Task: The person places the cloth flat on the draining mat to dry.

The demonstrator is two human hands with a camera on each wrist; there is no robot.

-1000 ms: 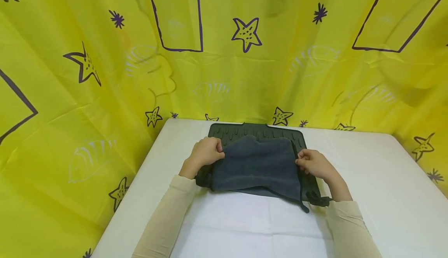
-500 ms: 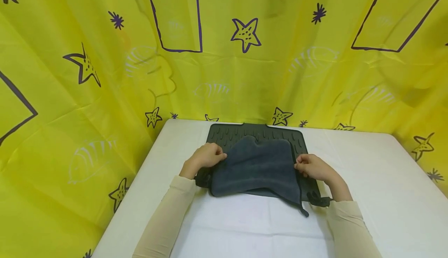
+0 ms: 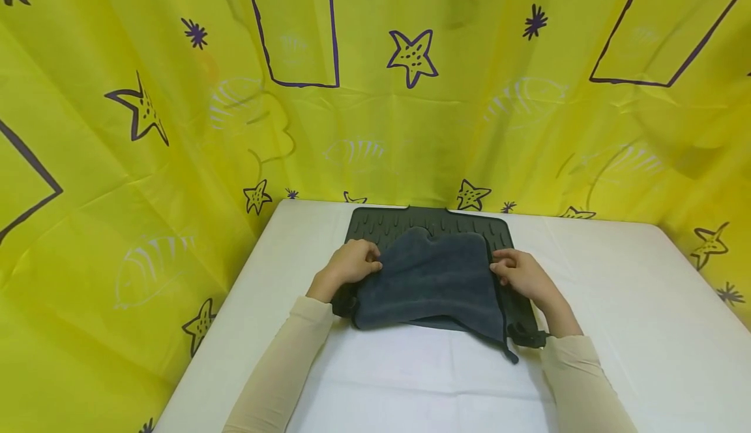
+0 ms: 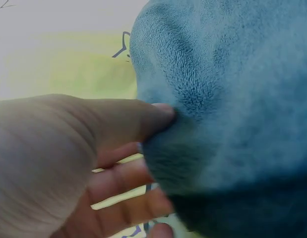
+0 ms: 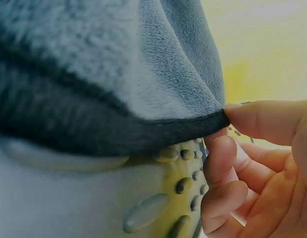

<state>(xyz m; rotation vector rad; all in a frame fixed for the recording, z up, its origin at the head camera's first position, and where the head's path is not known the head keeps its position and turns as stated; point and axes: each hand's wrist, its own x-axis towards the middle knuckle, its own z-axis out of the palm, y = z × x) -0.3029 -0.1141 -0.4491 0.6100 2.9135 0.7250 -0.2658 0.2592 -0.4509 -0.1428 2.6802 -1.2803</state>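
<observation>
A dark blue-grey cloth towel [image 3: 434, 280] with black trim lies draped, slightly wrinkled, over a dark ridged mat [image 3: 378, 221]. My left hand [image 3: 350, 261] pinches the towel's left edge; in the left wrist view the thumb presses on the plush face while the other fingers lie behind the edge. On the opposite side my right hand [image 3: 521, 271] holds the black-trimmed edge between thumb and index finger, as the right wrist view shows. Near the front right corner a small black loop [image 3: 512, 356] hangs off the towel. The towel hides most of the mat's middle.
The mat rests on a white-covered table [image 3: 422, 387] near its far edge. A yellow curtain [image 3: 375, 113] with starfish and fish drawings hangs behind and to both sides. Raised oval bumps [image 5: 146, 213] show on the mat below the towel.
The towel's left side has come down and toward me, baring more of the mat's upper left. My left hand has shifted slightly down and right; my right hand slightly left.
</observation>
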